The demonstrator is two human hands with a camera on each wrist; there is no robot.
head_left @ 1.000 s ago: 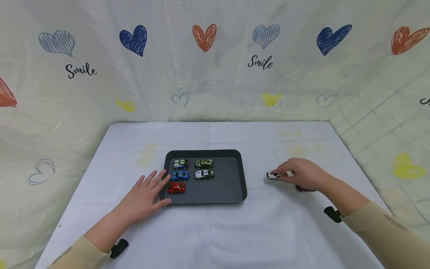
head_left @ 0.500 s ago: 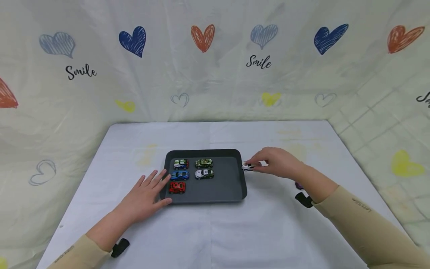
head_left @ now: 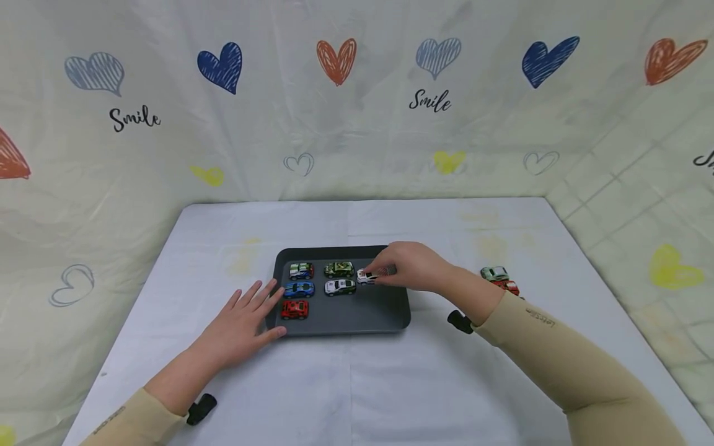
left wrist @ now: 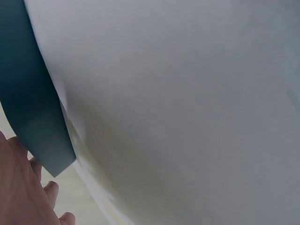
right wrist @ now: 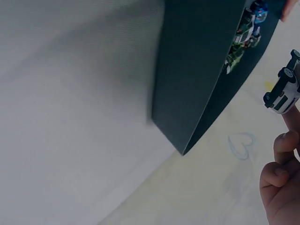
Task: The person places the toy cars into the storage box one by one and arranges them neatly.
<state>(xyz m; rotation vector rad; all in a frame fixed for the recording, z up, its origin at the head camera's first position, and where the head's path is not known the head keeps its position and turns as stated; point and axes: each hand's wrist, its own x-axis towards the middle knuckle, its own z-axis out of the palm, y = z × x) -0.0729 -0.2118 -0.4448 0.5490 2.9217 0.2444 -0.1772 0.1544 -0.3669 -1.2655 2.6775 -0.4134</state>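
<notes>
My right hand (head_left: 415,266) pinches a white toy car (head_left: 366,277) over the right half of the dark grey tray (head_left: 379,316); in the right wrist view the white car (right wrist: 282,91) is held by its sides, wheels showing. My left hand (head_left: 237,325) lies with spread, straight fingers at the tray's left edge. Inside the tray stand a multicoloured car (head_left: 301,271), a blue car (head_left: 299,289) and a red car (head_left: 294,310) in one column. Beside them are a camouflage car (head_left: 339,269) and a white-and-green police-style car (head_left: 339,287).
Right of the tray, a pale green toy car (head_left: 494,273) and a red toy car (head_left: 506,286) stand on the white-covered table (head_left: 357,390), partly behind the right forearm. A heart-printed cloth (head_left: 379,136) hangs behind the table.
The right hand has carried the white car leftward from the table, across the tray's right rim, to beside the second column. More cars now show at right. The left hand has stayed put.
</notes>
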